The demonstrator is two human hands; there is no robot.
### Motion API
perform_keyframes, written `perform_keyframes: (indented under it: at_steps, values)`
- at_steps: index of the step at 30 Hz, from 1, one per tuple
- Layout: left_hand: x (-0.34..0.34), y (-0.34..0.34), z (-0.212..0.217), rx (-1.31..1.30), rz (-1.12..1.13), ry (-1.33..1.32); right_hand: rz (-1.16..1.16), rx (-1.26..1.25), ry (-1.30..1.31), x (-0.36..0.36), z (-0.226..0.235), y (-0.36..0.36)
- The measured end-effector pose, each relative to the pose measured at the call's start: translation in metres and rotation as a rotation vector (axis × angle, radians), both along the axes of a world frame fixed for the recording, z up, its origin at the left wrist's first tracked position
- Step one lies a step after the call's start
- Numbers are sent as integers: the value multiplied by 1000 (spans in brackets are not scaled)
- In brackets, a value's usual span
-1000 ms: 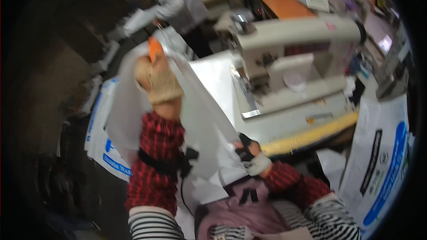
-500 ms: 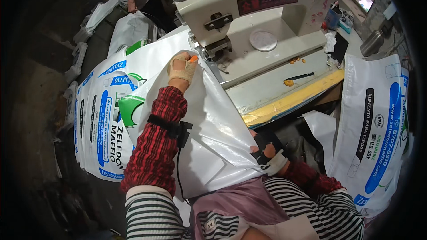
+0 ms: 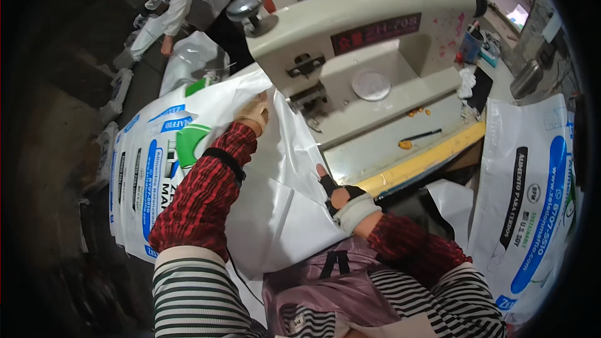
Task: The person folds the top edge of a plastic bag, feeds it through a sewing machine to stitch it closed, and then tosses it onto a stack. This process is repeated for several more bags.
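Observation:
A white plastic sack (image 3: 253,213) with blue and green print lies before me, its upper part beside the head of a cream industrial sewing machine (image 3: 294,31). My left hand (image 3: 252,114), wrapped in a tan covering, is closed on the upper part of the sack, just left of the needle area. Its fingertips are partly hidden and slightly blurred. At the sack's right edge, my right hand (image 3: 341,199) wears a black fingerless glove and a pale wrist band. One digit points upward along that edge while the other fingers, mostly hidden, close on the sack.
More printed sacks (image 3: 134,181) lie layered at the left, and another printed sack (image 3: 516,213) hangs at the right. The machine bed has a yellow front edge (image 3: 432,163); a small black-handled tool (image 3: 421,138) rests on it. A co-worker (image 3: 188,0) bends over sacks at the back left.
My right hand has moved up and left along the sack's edge. My left hand has shifted slightly down and left, and the sack's surface has creased differently. The co-worker shows more fully.

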State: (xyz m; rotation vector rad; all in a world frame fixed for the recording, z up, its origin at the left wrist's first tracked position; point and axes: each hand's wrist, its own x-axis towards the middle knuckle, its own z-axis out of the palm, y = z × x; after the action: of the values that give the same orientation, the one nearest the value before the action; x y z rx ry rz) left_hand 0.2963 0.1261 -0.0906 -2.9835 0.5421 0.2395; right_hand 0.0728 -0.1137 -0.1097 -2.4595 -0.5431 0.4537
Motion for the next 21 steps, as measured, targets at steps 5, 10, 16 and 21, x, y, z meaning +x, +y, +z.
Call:
perform_keyframes:
  at_steps: [5,10,16,21]
  values:
    - [-43,-3,75,354,24,438,184,-237,78,53,-8,26]
    - [-85,-17,109,-103,112,451,-88,284,18,64,4,14]
    - [-209,-48,78,-356,-89,1489,-180,266,-84,9,-2,13]
    - [-266,-71,105,-225,-527,1363,36,-154,-124,6,-29,16]
